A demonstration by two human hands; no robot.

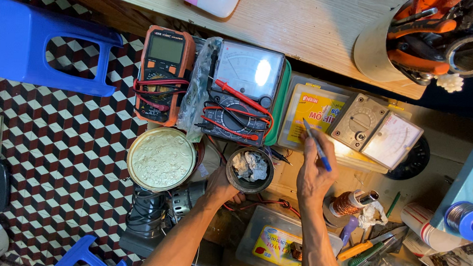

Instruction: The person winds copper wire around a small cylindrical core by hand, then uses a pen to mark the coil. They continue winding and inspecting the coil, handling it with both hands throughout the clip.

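Two bare hands work over a crowded desk [455,141]. In the left hand [221,189] the grip is clenched on the near rim of a small round tin [249,169] holding crumpled white wadding, which sits at the middle of the clutter. In the right hand [315,173] the grip pinches a blue-handled tool [318,146] (a soldering iron, by its look), tip slanting up and far-left over a yellow-labelled box [314,107].

Three meters lie in a row at the far side: an orange digital meter [163,74] on the left, a dark analog meter [244,92] wrapped in red leads, and a grey analog meter [376,130] on the right. Just left of the tin stands a wider round tin [161,158] of pale paste, its rim close to the small one. Open room is scarce; the tiled floor [55,138] at the left is the only bare stretch. One copper wire spool [350,203] sits just right of the right wrist.
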